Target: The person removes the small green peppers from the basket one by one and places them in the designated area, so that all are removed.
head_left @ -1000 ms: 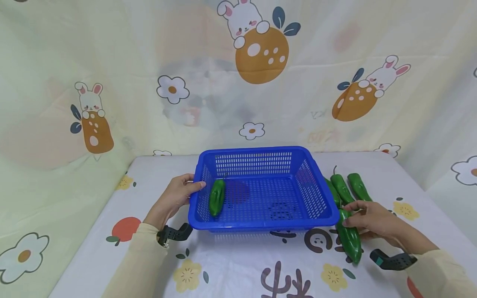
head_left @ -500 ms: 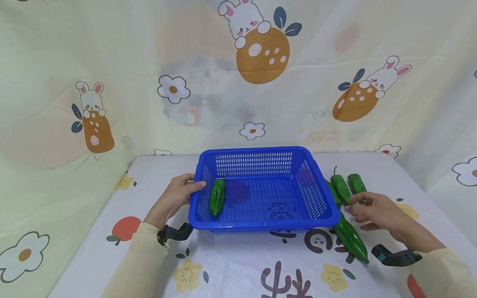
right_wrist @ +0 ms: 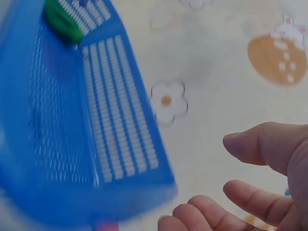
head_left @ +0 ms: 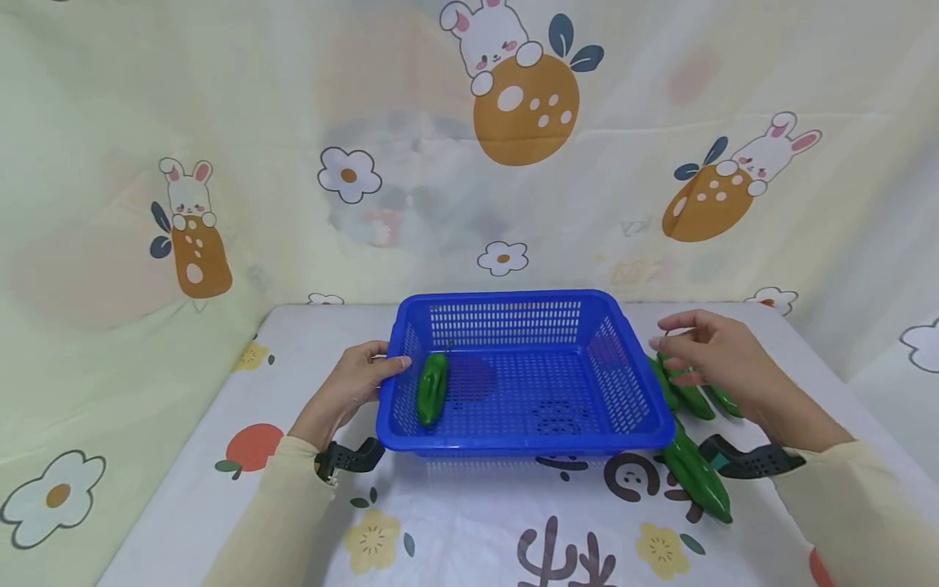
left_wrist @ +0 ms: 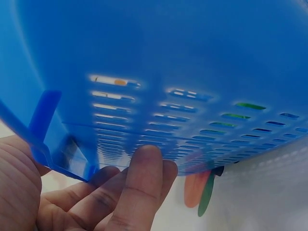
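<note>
My left hand (head_left: pixel 354 381) grips the left rim of a blue plastic basket (head_left: pixel 522 444), its thumb over the edge. In the left wrist view, its fingers (left_wrist: pixel 144 180) lie against the basket's slotted outer wall (left_wrist: pixel 120 43). One green pepper (head_left: pixel 432 390) lies inside at the left end. Above several green peppers right of the basket hangs my right hand (head_left: pixel 722 359), fingers and thumb apart with nothing between them. It partly hides those peppers. Nearer me, a long green pepper (head_left: pixel 697 477) lies slanted on the cloth. The right wrist view shows the right hand (right_wrist: pixel 269 192) beside the basket.
A white patterned tablecloth (head_left: pixel 455 530) covers the table. Behind it hangs a curtain (head_left: pixel 411 98) printed with rabbits and flowers. Small black cameras sit on both wrists, the left camera (head_left: pixel 352 458) close to the basket's front left corner.
My right hand has let go of the front pepper, which now lies slanted on the cloth. The hand has moved away from me over the rear peppers. The left hand keeps its grip.
</note>
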Tool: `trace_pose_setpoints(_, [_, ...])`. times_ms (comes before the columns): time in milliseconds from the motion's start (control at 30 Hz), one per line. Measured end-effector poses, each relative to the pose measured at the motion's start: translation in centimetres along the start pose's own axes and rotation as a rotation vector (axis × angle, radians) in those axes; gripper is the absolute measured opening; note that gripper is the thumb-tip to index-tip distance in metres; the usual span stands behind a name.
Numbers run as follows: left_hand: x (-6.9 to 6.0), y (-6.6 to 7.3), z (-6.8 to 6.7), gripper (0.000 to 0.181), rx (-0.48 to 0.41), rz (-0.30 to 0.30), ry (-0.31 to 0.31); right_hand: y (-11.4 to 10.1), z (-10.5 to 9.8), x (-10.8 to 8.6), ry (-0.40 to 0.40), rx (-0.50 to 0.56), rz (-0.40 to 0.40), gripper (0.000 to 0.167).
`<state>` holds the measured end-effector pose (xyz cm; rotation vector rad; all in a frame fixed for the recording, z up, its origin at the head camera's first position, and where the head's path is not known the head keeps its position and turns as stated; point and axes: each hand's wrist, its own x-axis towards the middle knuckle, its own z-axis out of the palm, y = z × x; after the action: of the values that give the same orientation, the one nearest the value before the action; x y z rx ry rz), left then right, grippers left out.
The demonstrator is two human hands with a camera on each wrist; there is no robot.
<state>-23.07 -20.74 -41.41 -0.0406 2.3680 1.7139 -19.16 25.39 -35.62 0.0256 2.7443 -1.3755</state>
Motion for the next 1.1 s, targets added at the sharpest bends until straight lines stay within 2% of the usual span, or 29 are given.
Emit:
trace_pose_setpoints(300, [0.0, 0.0, -0.2, 0.048, 0.0, -0.004, 0.001, -4.6, 4.8, 2.9, -0.148, 0.137, -0.062, 0.058])
trace_pose_setpoints(400, [0.0, 0.0, -0.2, 0.046, -0.006, 0.004, -0.004, -5.7, 6.6, 4.1, -0.218, 0.204, -0.052, 0.057])
trace_pose_setpoints(567, [0.0, 0.0, -0.1, 0.044, -0.009, 0.012, -0.001, -7.1, 9.7, 5.8, -0.29, 0.282, 0.002, 0.056])
trace_pose_setpoints(800, [0.1, -0.1, 0.0, 0.045, -0.011, 0.015, -0.003, -8.2, 13.9, 7.7, -0.361, 0.311, 0.063, 0.055])
trace_pose_setpoints(1000, [0.1, -0.1, -0.1, 0.045, -0.019, 0.021, -0.003, -9.1, 16.3, 8.7, -0.425, 0.299, 0.084, 0.058])
trace_pose_setpoints(1100, [0.0, -0.2, -0.2, 0.046, -0.02, 0.023, -0.004, -9.5, 17.5, 9.2, -0.45, 0.274, 0.097, 0.052])
